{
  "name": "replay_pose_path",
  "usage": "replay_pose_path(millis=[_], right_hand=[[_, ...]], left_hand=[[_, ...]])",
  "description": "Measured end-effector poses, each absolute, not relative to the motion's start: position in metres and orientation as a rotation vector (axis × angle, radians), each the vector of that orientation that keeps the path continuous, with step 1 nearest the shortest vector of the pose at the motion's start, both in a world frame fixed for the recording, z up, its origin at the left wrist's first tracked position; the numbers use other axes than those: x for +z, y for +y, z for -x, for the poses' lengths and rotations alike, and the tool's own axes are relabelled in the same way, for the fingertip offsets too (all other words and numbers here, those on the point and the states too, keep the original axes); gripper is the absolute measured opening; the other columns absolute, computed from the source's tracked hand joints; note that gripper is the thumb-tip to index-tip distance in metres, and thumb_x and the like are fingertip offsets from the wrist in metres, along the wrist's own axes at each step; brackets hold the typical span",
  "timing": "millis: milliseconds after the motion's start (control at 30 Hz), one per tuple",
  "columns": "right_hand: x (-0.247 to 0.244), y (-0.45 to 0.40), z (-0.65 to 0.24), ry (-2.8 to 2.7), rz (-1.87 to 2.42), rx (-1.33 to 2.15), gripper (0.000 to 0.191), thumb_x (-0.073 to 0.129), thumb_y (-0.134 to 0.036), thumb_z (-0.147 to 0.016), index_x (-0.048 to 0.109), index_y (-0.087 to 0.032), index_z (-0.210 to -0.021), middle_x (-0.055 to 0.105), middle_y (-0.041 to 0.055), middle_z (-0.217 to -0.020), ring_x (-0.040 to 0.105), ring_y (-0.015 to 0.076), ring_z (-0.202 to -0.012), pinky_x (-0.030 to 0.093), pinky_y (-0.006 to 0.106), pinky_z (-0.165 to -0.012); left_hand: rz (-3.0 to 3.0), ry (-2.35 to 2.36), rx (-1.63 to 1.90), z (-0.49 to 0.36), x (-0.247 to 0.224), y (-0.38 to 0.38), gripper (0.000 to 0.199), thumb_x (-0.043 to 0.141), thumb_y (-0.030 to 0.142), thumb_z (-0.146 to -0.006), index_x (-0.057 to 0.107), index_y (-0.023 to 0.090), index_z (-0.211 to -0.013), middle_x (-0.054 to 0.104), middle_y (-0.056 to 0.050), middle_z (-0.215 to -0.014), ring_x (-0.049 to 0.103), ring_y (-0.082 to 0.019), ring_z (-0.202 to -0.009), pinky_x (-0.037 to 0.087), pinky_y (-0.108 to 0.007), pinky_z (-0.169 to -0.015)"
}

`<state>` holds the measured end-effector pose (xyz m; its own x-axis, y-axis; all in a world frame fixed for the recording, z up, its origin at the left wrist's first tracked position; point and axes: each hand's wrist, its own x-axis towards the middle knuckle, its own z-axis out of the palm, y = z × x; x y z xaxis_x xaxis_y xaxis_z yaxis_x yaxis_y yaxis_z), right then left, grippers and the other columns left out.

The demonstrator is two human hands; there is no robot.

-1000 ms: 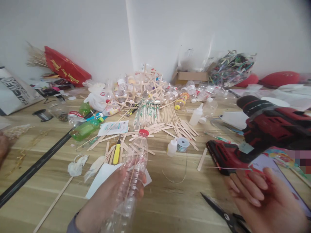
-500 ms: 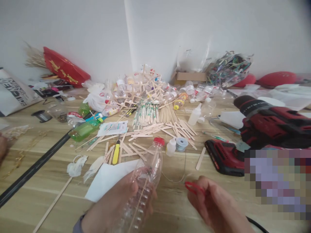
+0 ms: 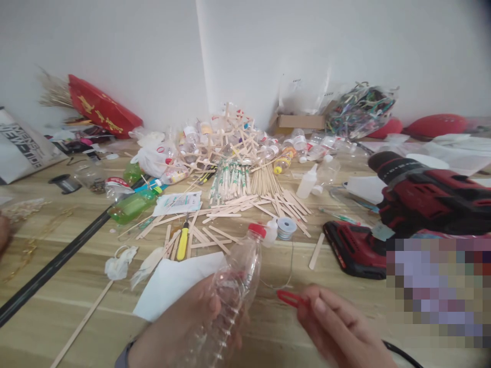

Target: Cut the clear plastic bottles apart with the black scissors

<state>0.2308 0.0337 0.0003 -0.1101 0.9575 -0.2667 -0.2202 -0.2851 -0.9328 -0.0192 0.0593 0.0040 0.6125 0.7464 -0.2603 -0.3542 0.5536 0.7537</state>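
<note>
My left hand (image 3: pixel 209 301) is wrapped round a clear plastic bottle (image 3: pixel 230 312) with a red cap (image 3: pixel 257 230), tilted with the cap pointing away from me and slightly right. To its right, my right hand (image 3: pixel 333 322) pinches a thin red loop (image 3: pixel 289 298) between thumb and fingers. The loop points toward the bottle, apart from it. Just beyond the cap are a small white squeeze bottle (image 3: pixel 270 232) and a spool of pale thread (image 3: pixel 286 228). White paper (image 3: pixel 172 286) lies left of the bottle.
A red and black cordless drill (image 3: pixel 433 197) stands at right. Wooden sticks (image 3: pixel 238 204) and plastic bottles (image 3: pixel 192 140) heap at the back. A yellow screwdriver (image 3: pixel 184 241), a green bottle (image 3: pixel 132 208) and a long black bar (image 3: pixel 57 263) lie left. Another person's hand (image 3: pixel 3 232) shows at the left edge.
My right hand has brought the red loop left, closer to the bottle, and turned it so the loop sticks out. The bottle's cap has shifted slightly right and down.
</note>
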Motion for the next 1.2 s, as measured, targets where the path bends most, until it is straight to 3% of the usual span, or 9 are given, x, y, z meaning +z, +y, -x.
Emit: replay_pose_path(millis=[133,300,367,500,733,867,1000,1100,1200], right_hand=[[-0.002,0.043,-0.255,-0.715,1.215,1.385,0.058,0.081,-0.063,-0.074,0.05,-0.019,-0.054,0.042,-0.0019,-0.049,0.04,0.0116,-0.051,0.041,0.024,-0.053],[0.017,0.063,-0.283,-0.325,1.097,1.173,0.058,0.079,-0.053,-0.078,0.036,-0.021,-0.055,0.026,-0.007,-0.042,0.023,0.0097,-0.041,0.04,0.024,-0.046],[0.023,0.068,-0.284,-0.261,1.027,1.118,0.058,0.078,-0.048,-0.08,0.033,-0.02,-0.056,0.026,-0.0072,-0.043,0.02,0.0093,-0.041,0.039,0.022,-0.045],[0.023,0.064,-0.27,-0.345,0.973,1.243,0.058,0.082,-0.054,-0.075,0.04,-0.02,-0.057,0.031,-0.0066,-0.046,0.024,0.0088,-0.042,0.042,0.023,-0.048],[0.013,0.041,-0.226,-0.594,1.003,1.47,0.053,0.076,-0.069,-0.077,0.06,-0.019,-0.069,0.039,-0.0044,-0.049,0.037,0.0099,-0.052,0.039,0.021,-0.058],[0.007,0.038,-0.217,-0.885,0.94,1.665,0.055,0.071,-0.072,-0.081,0.068,-0.017,-0.077,0.053,-0.0002,-0.055,0.041,0.0089,-0.051,0.034,0.02,-0.052],[0.004,0.036,-0.222,-1.057,0.958,1.748,0.054,0.068,-0.071,-0.084,0.069,-0.017,-0.083,0.057,0.0015,-0.061,0.043,0.0092,-0.051,0.036,0.021,-0.053],[0.004,0.036,-0.228,-0.888,1.098,1.635,0.054,0.074,-0.071,-0.078,0.071,-0.017,-0.079,0.057,0.0016,-0.062,0.047,0.011,-0.055,0.043,0.023,-0.058],[0.005,0.038,-0.233,-0.65,1.206,1.511,0.056,0.087,-0.068,-0.062,0.067,-0.016,-0.066,0.057,0.0014,-0.062,0.053,0.0131,-0.062,0.051,0.024,-0.066]], left_hand=[[-0.7,0.627,0.771,0.031,-0.003,0.059,0.055,0.076,0.056,-0.081,0.067,0.027,-0.127,0.074,-0.006,-0.096,0.07,-0.017,-0.074,0.052,-0.027,-0.068],[-0.796,0.75,0.929,0.044,-0.003,0.066,0.05,0.068,0.061,-0.084,0.073,0.019,-0.111,0.074,-0.007,-0.094,0.068,-0.017,-0.068,0.05,-0.026,-0.061],[-0.827,0.787,0.918,0.044,-0.002,0.068,0.049,0.065,0.061,-0.087,0.073,0.018,-0.108,0.074,-0.008,-0.091,0.067,-0.017,-0.066,0.049,-0.026,-0.058],[-0.779,0.71,0.87,0.038,0.001,0.068,0.043,0.071,0.054,-0.086,0.072,0.019,-0.109,0.076,-0.007,-0.09,0.069,-0.016,-0.066,0.048,-0.022,-0.057],[-0.633,0.598,0.781,0.029,-0.004,0.062,0.055,0.079,0.053,-0.079,0.066,0.025,-0.125,0.077,-0.007,-0.095,0.072,-0.018,-0.074,0.054,-0.028,-0.067],[-0.692,0.583,0.697,0.017,0.004,0.06,0.058,0.085,0.052,-0.071,0.07,0.026,-0.121,0.074,-0.003,-0.09,0.069,-0.015,-0.07,0.052,-0.026,-0.066],[-0.718,0.594,0.686,0.013,0.01,0.059,0.062,0.085,0.056,-0.069,0.07,0.028,-0.123,0.071,-0.001,-0.089,0.066,-0.013,-0.069,0.051,-0.024,-0.065],[-0.703,0.592,0.684,0.017,0.005,0.06,0.067,0.085,0.058,-0.068,0.068,0.027,-0.125,0.074,-0.003,-0.091,0.069,-0.015,-0.071,0.051,-0.024,-0.065],[-0.698,0.624,0.694,0.021,-0.001,0.062,0.07,0.085,0.057,-0.068,0.066,0.024,-0.127,0.076,-0.005,-0.092,0.07,-0.016,-0.071,0.053,-0.026,-0.066]])
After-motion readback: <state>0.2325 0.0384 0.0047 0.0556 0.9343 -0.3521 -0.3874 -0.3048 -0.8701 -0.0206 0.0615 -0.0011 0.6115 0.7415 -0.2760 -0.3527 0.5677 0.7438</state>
